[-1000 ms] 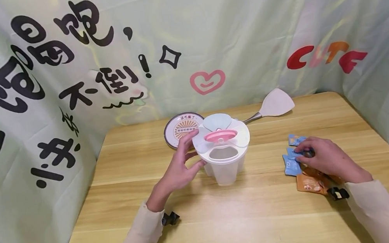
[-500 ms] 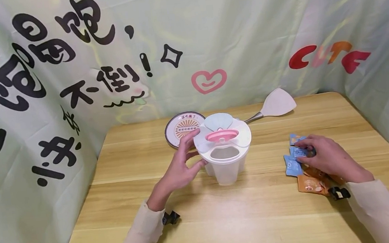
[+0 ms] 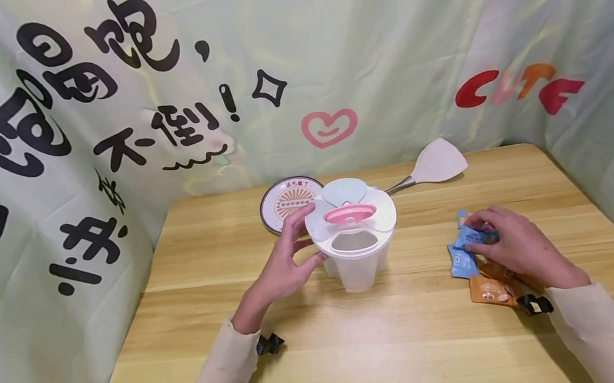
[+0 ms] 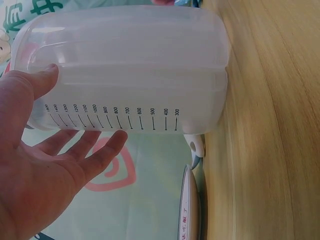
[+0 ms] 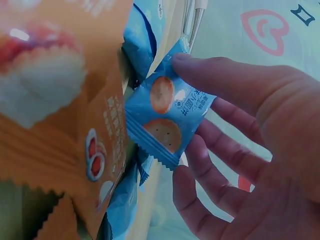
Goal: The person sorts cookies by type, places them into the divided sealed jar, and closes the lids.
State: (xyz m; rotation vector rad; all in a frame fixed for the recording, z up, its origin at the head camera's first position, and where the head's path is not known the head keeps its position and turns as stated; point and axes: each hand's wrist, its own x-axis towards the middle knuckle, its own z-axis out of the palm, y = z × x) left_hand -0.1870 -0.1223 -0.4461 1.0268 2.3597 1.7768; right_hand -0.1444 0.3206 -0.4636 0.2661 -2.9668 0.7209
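Note:
A translucent plastic storage container (image 3: 356, 270) with a white lid, a pink flap and a printed measuring scale stands upright mid-table. My left hand (image 3: 286, 261) holds its left side; in the left wrist view the thumb (image 4: 45, 80) lies across the wall and the fingers reach along its edge. My right hand (image 3: 512, 246) pinches a small blue biscuit packet (image 5: 167, 105), tilted over a group of snack packets. Another blue packet (image 3: 462, 261) lies just left of that hand, and an orange packet (image 3: 491, 289) lies below it. The right wrist partly hides the orange packets.
Behind the container are a round patterned plate (image 3: 290, 200) at left and a pale spatula (image 3: 438, 161) at right, its handle partly hidden by the container. The wooden table (image 3: 366, 346) ends against a printed cloth backdrop (image 3: 384, 73).
My right fingers have tightened on the blue biscuit packet and tilted it up slightly from the group. The left hand and the container have stayed in place.

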